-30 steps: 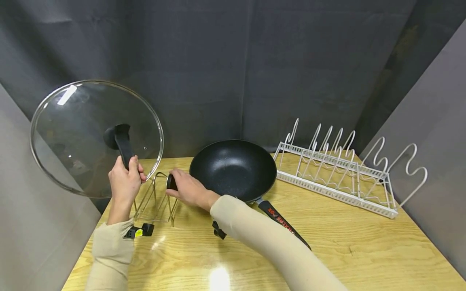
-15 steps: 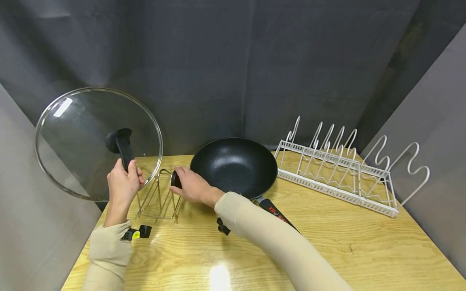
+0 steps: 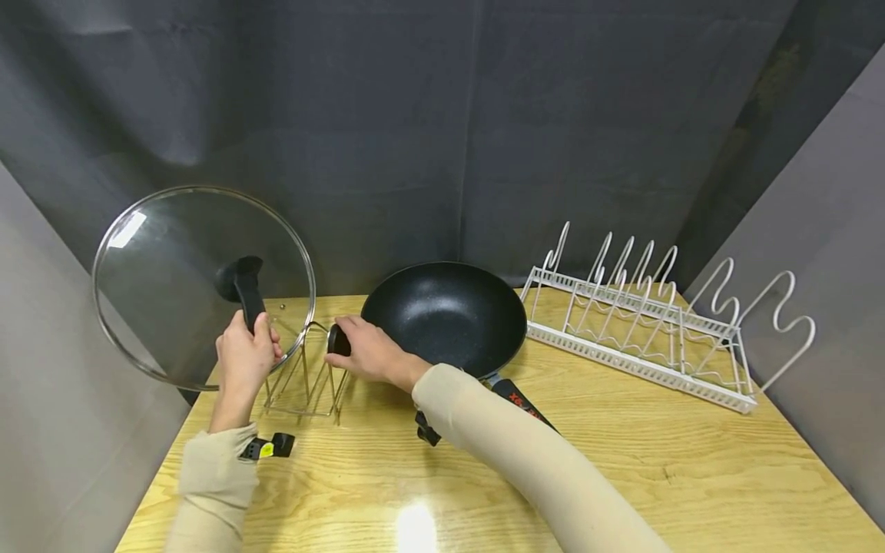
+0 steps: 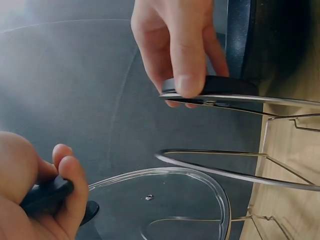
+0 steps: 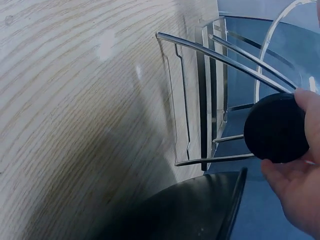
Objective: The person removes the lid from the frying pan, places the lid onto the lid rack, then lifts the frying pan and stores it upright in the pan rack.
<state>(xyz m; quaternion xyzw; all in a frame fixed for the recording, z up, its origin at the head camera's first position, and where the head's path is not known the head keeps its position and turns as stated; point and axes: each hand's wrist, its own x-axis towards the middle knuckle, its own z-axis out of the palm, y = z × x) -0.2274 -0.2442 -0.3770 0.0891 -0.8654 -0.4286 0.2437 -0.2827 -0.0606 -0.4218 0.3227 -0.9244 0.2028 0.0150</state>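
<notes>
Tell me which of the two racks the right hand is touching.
The small metal rack left of the wok; the right hand grips its black knob. The long white rack stands untouched.

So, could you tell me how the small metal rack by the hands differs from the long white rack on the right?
The small metal rack is bare silvery wire and short, with a few loops; the white rack is white-coated, much longer, with many dividers. The right hand holds a black knob at the small rack and the left hand holds a glass lid beside it; nothing touches the white rack. Both stand on the wooden table.
</notes>
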